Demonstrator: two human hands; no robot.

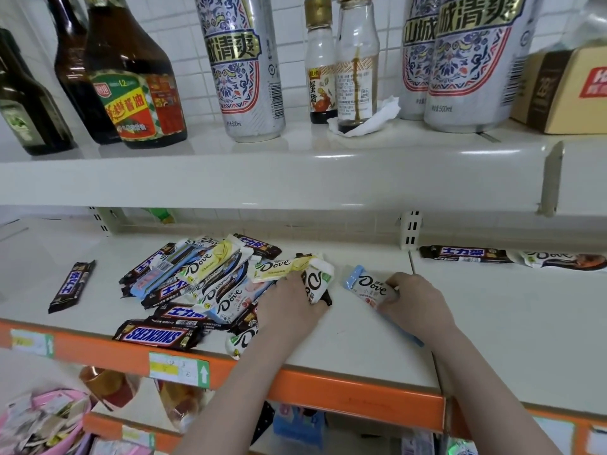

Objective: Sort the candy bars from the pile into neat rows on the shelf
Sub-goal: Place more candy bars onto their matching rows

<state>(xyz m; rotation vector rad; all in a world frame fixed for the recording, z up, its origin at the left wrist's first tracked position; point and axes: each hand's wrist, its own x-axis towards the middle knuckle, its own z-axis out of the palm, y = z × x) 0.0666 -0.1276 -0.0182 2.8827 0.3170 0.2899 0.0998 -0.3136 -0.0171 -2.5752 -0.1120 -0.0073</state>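
Both hands work on the cream shelf (361,330): the left hand (289,300) lies at the right edge of the pile (203,284) with its fingers curled round a white Dove bar (315,282), and the right hand (414,300) pinches a pale blue Dove bar (368,285) just to the right of it, apart from the heap. One Snickers bar (72,287) lies alone well left of the pile, while another Snickers bar (463,253) and a Dove bar (565,259) lie end to end on the next shelf section to the right. Sauce bottles (131,77) and tall cans (243,67) stand on the upper shelf (262,178).
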